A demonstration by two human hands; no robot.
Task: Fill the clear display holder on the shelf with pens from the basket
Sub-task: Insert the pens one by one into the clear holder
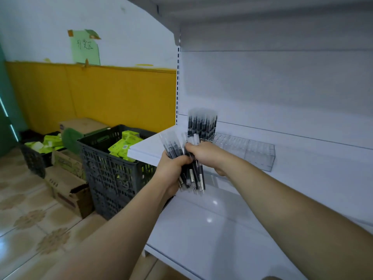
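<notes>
A clear display holder (254,152) lies along the white shelf (145,147). Its left end is packed with several upright black pens with frosted caps (201,123); the rest of its slots stand empty. My left hand (173,165) is shut on a bundle of black pens (191,178) just in front of the shelf edge. My right hand (203,153) pinches one pen out of that bundle, close below the filled end of the holder. The dark plastic basket (109,174) stands on the floor to the left, holding green boxes.
A lower white shelf (222,229) runs under my arms. A second dark basket (33,158) with green boxes and cardboard boxes (66,188) sit on the tiled floor at left. An upper shelf (262,19) overhangs the holder.
</notes>
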